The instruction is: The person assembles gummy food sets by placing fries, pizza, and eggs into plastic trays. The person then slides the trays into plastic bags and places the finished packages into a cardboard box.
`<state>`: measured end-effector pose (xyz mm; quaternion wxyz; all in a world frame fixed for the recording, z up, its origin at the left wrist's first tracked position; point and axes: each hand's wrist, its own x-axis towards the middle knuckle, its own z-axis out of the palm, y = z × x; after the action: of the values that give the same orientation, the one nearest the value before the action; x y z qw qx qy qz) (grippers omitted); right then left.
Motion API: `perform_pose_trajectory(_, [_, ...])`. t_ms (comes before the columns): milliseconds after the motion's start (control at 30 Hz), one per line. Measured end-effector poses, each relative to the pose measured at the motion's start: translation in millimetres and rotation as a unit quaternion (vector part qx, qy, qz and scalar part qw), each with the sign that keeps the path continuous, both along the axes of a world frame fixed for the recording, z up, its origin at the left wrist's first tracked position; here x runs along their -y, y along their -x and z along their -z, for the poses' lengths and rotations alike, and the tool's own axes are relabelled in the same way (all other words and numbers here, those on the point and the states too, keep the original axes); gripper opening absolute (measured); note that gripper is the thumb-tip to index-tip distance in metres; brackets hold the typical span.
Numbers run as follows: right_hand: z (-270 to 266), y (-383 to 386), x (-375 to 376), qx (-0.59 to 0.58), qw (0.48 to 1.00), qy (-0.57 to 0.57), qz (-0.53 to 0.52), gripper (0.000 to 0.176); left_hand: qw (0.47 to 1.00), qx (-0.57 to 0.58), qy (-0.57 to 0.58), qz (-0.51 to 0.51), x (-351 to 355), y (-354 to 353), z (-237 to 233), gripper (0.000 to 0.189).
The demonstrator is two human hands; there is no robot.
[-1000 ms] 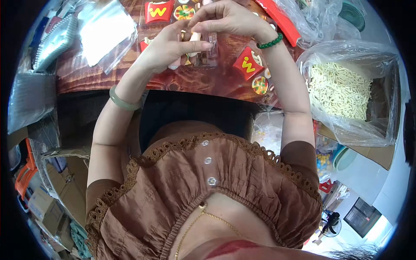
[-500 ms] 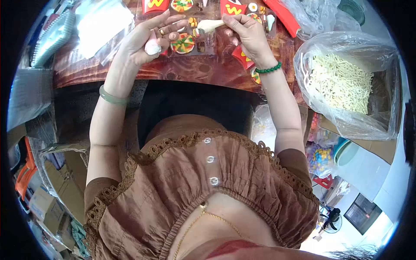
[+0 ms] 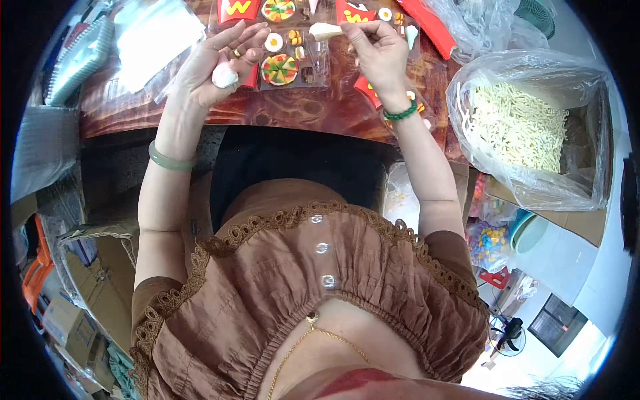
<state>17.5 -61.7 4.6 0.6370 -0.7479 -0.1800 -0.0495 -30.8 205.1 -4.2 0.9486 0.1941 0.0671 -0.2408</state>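
In the head view, the left hand is turned palm up above the near part of the bench, its upper fingers loosely spread while the lower part of the hand is closed around a small white piece. The right hand is clamped by thumb and fingertips on one end of a cream-coloured piece, which points left toward the other hand, well apart from it. Beneath and between the two hands lies a clear tray with a fried-egg piece and a pizza piece in it. Beyond the left hand is a red carton with a yellow mark, next to another round pizza piece; just beyond the right hand, a second red carton lies near a smaller egg piece and a pale blue-green cone. Glossy plastic sheets cover the bench's left side. To the right stands a box lined with a plastic bag, holding a heap of cream-coloured strips.
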Motion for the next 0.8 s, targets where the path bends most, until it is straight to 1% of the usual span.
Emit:
perform_pose_trajectory(33, [6, 3, -3, 0.070, 0.995, 0.060, 0.037, 0.014, 0.999, -0.003, -0.030, -0.032, -1, -1, 1, 0.036])
perform_pose_trajectory(67, [10, 5, -4, 0.155, 0.980, 0.123, 0.026, 0.014, 0.999, -0.002, -0.029, -0.030, -1, -4, 3, 0.036])
perform_pose_trajectory(100, [13, 7, -5, 0.238, 0.954, 0.184, 0.016, 0.015, 0.999, 0.012, -0.027, -0.025, 0, -8, 3, 0.034])
perform_pose_trajectory(133, [18, 9, -6, 0.240, 0.953, 0.184, 0.020, 0.015, 0.999, 0.028, -0.025, -0.020, 1, -13, 3, 0.032])
perform_pose_trajectory(200, [28, 14, -8, 0.278, 0.911, 0.305, -0.005, 0.023, 0.998, 0.028, -0.047, -0.023, 10, -25, -3, 0.031])
perform_pose_trajectory(233, [29, 18, -10, 0.294, 0.903, 0.312, -0.003, 0.024, 0.997, 0.028, -0.068, -0.028, 17, -33, -9, 0.030])
perform_pose_trajectory(300, [27, 19, -2, 0.296, 0.907, 0.300, -0.002, 0.025, 1.000, 0.004, -0.029, 0.008, 36, -52, -17, 0.029])
perform_pose_trajectory(333, [22, 26, 4, 0.278, 0.912, 0.301, 0.021, 0.027, 0.999, -0.002, -0.017, 0.027, 51, -60, -26, 0.028])
perform_pose_trajectory(367, [10, 35, 14, 0.249, 0.923, 0.293, 0.024, 0.029, 0.998, -0.043, -0.055, -0.004, 75, -67, -40, 0.027])
perform_pose_trajectory(467, [-17, 63, 62, 0.241, 0.912, 0.330, -0.026, 0.054, 0.987, -0.061, 0.030, 0.144, 127, -114, -32, 0.024])
perform_pose_trajectory(500, [-22, 74, 81, 0.236, 0.909, 0.340, -0.049, 0.062, 0.989, -0.095, -0.037, 0.107, 160, -124, -45, 0.024])
perform_pose_trajectory(533, [-19, 88, 103, 0.191, 0.897, 0.393, -0.067, 0.076, 0.984, -0.128, -0.102, 0.065, 192, -134, -55, 0.024])
perform_pose_trajectory(600, [-12, 108, 139, 0.142, 0.874, 0.458, -0.075, 0.082, 0.974, -0.111, -0.180, 0.075, 242, -191, -52, 0.026])
perform_pose_trajectory(633, [-9, 117, 153, 0.109, 0.866, 0.483, -0.074, 0.086, 0.973, -0.116, -0.183, 0.078, 248, -190, -51, 0.026])
perform_pose_trajectory(667, [-6, 121, 165, 0.123, 0.864, 0.486, -0.056, 0.086, 0.971, -0.089, -0.211, 0.069, 290, -255, -44, 0.027])
perform_pose_trajectory(700, [0, 126, 174, 0.128, 0.863, 0.487, -0.041, 0.085, 0.966, -0.071, -0.240, 0.065, 283, -246, -19, 0.027])
perform_pose_trajectory(733, [1, 124, 178, 0.117, 0.870, 0.477, -0.037, 0.082, 0.960, -0.054, -0.269, 0.064, 255, -229, 9, 0.027])
perform_pose_trajectory(800, [10, 116, 184, 0.145, 0.863, 0.484, -0.002, 0.077, 0.946, 0.008, -0.320, 0.058, 170, -215, 42, 0.028])
